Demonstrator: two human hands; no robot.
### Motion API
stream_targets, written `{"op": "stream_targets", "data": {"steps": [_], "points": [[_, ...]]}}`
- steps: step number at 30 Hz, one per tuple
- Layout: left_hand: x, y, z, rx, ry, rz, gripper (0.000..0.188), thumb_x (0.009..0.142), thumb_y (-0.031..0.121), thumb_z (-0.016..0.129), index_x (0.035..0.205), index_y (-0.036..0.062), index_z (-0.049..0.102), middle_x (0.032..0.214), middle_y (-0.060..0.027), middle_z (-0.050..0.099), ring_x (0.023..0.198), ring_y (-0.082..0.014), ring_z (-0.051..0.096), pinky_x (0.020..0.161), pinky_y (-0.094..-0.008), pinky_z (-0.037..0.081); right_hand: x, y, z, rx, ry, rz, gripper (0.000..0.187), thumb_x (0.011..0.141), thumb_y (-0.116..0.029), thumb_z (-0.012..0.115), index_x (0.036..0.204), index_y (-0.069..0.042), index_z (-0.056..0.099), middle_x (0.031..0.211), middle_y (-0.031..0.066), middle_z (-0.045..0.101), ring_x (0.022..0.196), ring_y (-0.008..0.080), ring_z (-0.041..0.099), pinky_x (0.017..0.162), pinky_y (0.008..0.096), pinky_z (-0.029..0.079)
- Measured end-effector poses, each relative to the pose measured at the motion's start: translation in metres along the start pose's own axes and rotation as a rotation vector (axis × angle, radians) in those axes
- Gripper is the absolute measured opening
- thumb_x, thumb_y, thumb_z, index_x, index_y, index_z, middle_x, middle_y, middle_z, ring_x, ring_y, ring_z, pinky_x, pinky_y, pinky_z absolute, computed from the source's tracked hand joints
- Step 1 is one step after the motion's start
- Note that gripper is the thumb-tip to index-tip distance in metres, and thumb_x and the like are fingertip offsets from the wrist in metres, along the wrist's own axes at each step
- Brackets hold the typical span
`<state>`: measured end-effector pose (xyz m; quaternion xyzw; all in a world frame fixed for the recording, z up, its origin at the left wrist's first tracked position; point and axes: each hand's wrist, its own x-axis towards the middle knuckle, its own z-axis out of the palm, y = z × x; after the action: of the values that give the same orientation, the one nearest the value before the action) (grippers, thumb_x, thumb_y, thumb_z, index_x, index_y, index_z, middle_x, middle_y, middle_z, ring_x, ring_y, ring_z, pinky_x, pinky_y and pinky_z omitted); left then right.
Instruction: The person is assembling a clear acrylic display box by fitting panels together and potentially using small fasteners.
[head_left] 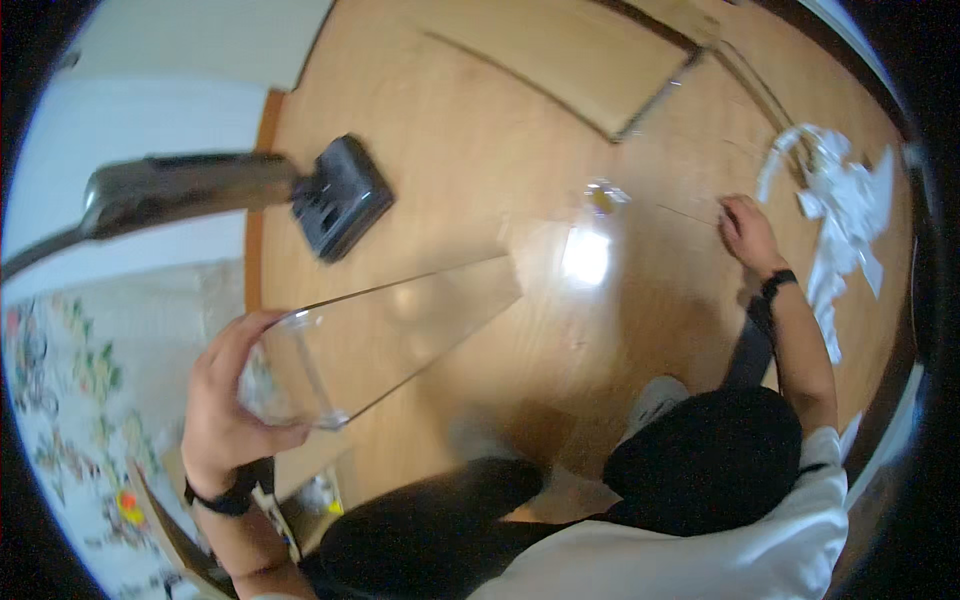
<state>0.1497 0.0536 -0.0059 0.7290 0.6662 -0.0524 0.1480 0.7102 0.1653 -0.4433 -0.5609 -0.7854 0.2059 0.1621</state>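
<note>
A tall, clear, four-sided container [410, 325] lies tilted in the air at the left, one end toward the middle of the floor. My left hand [225, 400] is closed round its thick near end, thumb below and fingers above. Through its walls the wooden floor shows. Off to the right, my right hand [745, 235] is over the floor, its fingers curled together; whether anything small is between them I cannot make out. A small crinkled clear packet with a yellow spot [603, 197] lies on the floor to the left of that hand.
A black vacuum cleaner head [342, 198] rests on the floor at the upper left. Flattened cardboard [590, 60] lies at the far side. Crumpled white wrapping [845, 205] is heaped on the right. A floral cloth or panel [90, 370] stands at the left, near an open box [318, 500].
</note>
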Motion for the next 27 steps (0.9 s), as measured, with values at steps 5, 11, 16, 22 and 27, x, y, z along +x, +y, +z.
{"op": "stream_targets", "data": {"steps": [5,11,16,22,27], "points": [[-0.013,0.02,-0.003,-0.065,-0.04,0.092,0.088,0.046,0.01,0.086,0.13,0.0032,0.06,0.126,-0.016,0.066,0.115,-0.0383,0.062,0.1,-0.0433,0.048,0.01,-0.018,0.002,0.014,-0.004,0.059,0.024,0.094,-0.012,0.062,0.115,-0.001,0.064,0.113,0.0187,0.064,0.104,0.0389,0.063,0.09,0.0419,0.051],[-0.014,0.006,-0.008,-0.139,-0.058,0.18,0.091,0.051,0.011,0.091,0.135,0.0043,0.057,0.132,-0.0164,0.062,0.12,-0.0372,0.059,0.101,-0.0441,0.048,0.017,-0.016,0.016,-0.018,0.044,0.035,0.017,0.092,-0.004,0.061,0.108,0.0,0.065,0.106,0.0211,0.066,0.102,0.0394,0.064,0.089,0.0426,0.052],[-0.017,-0.003,-0.006,-0.162,-0.065,0.205,0.102,0.053,0.031,0.094,0.142,0.0041,0.051,0.14,-0.0142,0.058,0.128,-0.037,0.054,0.108,-0.0445,0.042,0.004,-0.008,0.013,-0.015,0.064,0.059,0.015,0.088,-0.001,0.061,0.103,0.003,0.065,0.099,0.0231,0.065,0.093,0.0427,0.063,0.084,0.044,0.052],[-0.022,-0.003,0.008,-0.182,0.052,0.238,0.109,0.056,0.05,0.093,0.145,0.0051,0.048,0.144,-0.0142,0.055,0.133,-0.0374,0.05,0.113,-0.051,0.035,0.015,-0.061,0.004,-0.103,0.09,0.086,0.026,0.088,-0.007,0.066,0.114,-0.001,0.063,0.106,0.0204,0.063,0.099,0.04,0.062,0.087,0.044,0.051],[-0.026,0.002,0.014,-0.232,0.129,0.2,0.107,0.057,0.058,0.09,0.143,0.007,0.051,0.143,-0.0119,0.057,0.136,-0.0345,0.05,0.116,-0.0572,0.029,0.013,-0.047,0.028,-0.139,0.069,0.074,0.013,0.092,-0.006,0.061,0.103,0.0,0.067,0.1,0.0194,0.064,0.094,0.0393,0.062,0.084,0.0442,0.051]]}}
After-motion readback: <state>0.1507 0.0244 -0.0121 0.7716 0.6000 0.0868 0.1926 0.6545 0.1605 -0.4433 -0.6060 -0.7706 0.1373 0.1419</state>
